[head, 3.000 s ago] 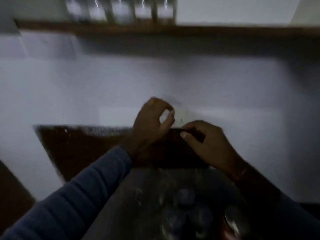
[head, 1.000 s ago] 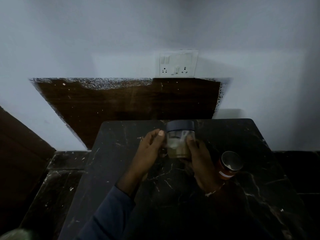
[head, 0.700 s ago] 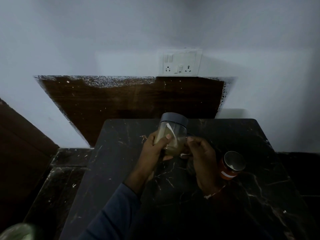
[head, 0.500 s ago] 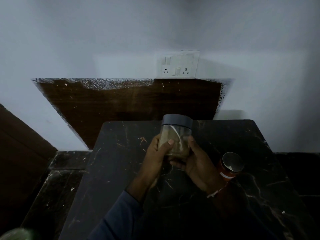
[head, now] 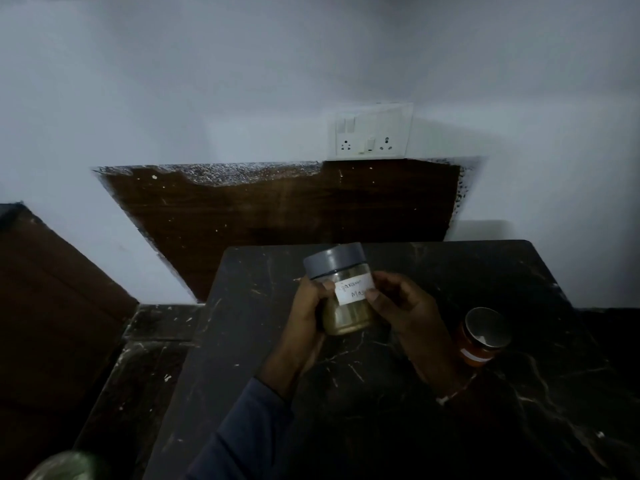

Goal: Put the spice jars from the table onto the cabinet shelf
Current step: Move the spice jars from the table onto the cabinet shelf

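Both hands hold one spice jar (head: 343,292) lifted above the dark marble table (head: 450,393), near the centre of view. The left hand (head: 304,317) wraps its fingers around the jar's side at 9 o'clock, and the right hand (head: 401,310) closes on it from 3 o'clock, with the thumb pressed on the edge of the white handwritten label (head: 353,292). The jar tilts slightly, its grey lid (head: 334,259) leaning toward 11 o'clock and the label facing the camera, which suggests that the person is reading the label before deciding where it goes. The two-handed hold probably steadies the jar for that reading; one hand would likely be enough to carry it. A second jar (head: 481,336), orange-red with a shiny metal lid, stands on the table at 3 o'clock of the held one, just beside the right wrist but apart from it, not yet moved. The cabinet shelf is not in view, so the lift toward it is not yet begun. A wall socket plate (head: 372,131) sits at 12 o'clock above a brown panel (head: 277,216).
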Motion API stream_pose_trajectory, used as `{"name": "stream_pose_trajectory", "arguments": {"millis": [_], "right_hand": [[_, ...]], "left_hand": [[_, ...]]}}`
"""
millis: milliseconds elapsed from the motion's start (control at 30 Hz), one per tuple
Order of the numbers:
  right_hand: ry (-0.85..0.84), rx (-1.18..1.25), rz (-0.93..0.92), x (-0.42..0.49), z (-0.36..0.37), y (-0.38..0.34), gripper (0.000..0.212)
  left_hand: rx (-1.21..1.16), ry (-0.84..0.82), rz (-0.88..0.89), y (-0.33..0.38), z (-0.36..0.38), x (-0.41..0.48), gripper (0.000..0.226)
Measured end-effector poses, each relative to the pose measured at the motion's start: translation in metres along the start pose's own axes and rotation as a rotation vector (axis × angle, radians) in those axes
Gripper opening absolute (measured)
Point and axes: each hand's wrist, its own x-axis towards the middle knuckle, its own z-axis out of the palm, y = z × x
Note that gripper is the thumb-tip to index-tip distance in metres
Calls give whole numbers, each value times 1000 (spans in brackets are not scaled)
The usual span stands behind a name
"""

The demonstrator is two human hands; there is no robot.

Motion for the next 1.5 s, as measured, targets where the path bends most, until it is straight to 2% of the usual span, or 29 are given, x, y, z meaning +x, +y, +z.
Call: {"name": "stream_pose_trajectory", "arguments": {"millis": [100,233,433,533,667,867,1033,1133,1200,1267,1333,1400,1500], "right_hand": [[-100,139,71,3,1,1,49],[-55,111,62,4,-2,14,62],[-44,-54,123,3,-12,46,28],[-37,-154,208,-1,-25,73,35],[102,-266,364,-16,-45,94,46],[174,-273,402,-32,-77,105,47],[255,-291,349,-28,-100,113,38],[365,-365,269,-23,-111,115,20],[552,-525,138,-17,-121,111,17],[639,-847,1,-8,-135,111,32],[533,-997,88,7,-153,112,62],[360,-920,240,21,-166,113,84],[174,-842,260,32,-181,117,83]], "left_hand": [[-31,-14,-2,-3,1,1,63],[132,-9,-15,-9,-10,6,55],[545,66,-57,-39,-31,21,58],[702,141,-12,-73,-38,25,70],[863,177,27,-117,-49,24,92],[931,174,103,-151,-48,19,86],[930,132,129,-159,-41,22,90],[1016,138,176,-158,-39,21,102],[1139,144,279,-151,-30,22,104],[1258,117,408,-139,-14,25,99],[1281,69,487,-130,7,29,92],[1270,-9,474,-126,25,35,88],[1230,-177,323,-127,48,40,89]]}}
